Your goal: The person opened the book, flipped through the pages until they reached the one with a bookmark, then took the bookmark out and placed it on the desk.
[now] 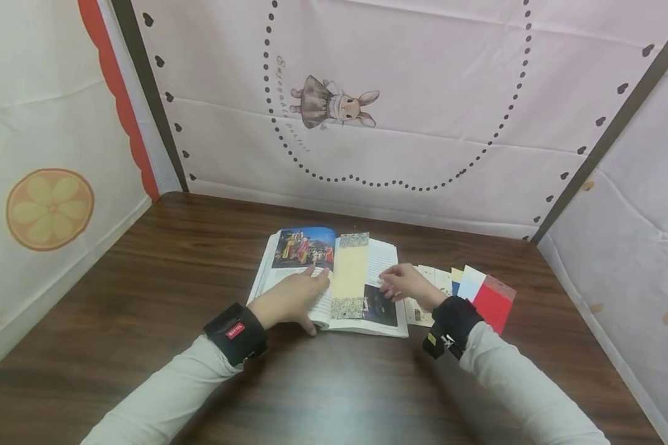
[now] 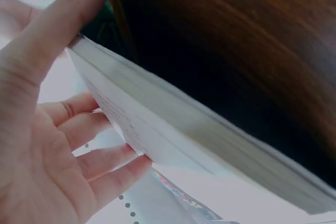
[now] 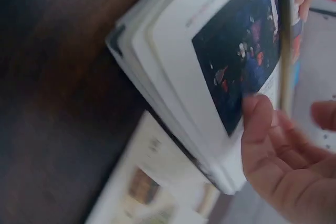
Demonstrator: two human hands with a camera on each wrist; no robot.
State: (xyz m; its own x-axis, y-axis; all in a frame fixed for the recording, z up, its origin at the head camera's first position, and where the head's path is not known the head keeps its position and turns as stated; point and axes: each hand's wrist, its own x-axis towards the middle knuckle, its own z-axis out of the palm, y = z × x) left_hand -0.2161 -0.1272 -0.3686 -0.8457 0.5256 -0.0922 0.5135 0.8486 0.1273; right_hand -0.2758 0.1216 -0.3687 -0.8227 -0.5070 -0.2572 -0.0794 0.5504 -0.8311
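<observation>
An open book (image 1: 289, 247) lies flat at the middle of the brown table (image 1: 145, 278), with a colour picture on its left page. A long cream bookmark (image 1: 349, 276) with patterned ends lies along the gutter. My left hand (image 1: 297, 293) rests flat on the left page, forefinger pointing at the bookmark and thumb at the book's near edge; the left wrist view shows the page block (image 2: 199, 135) between thumb and straight fingers (image 2: 100, 166). My right hand (image 1: 401, 284) rests on the right page beside the bookmark, fingers loosely bent, thumb (image 3: 257, 121) touching a dark picture (image 3: 236, 61).
Several cards (image 1: 492, 303) in white, yellow, blue and red lie fanned on the table to the right of the book, partly under my right wrist. Fabric walls with a rabbit print (image 1: 334, 105) close in the table at the back and on both sides.
</observation>
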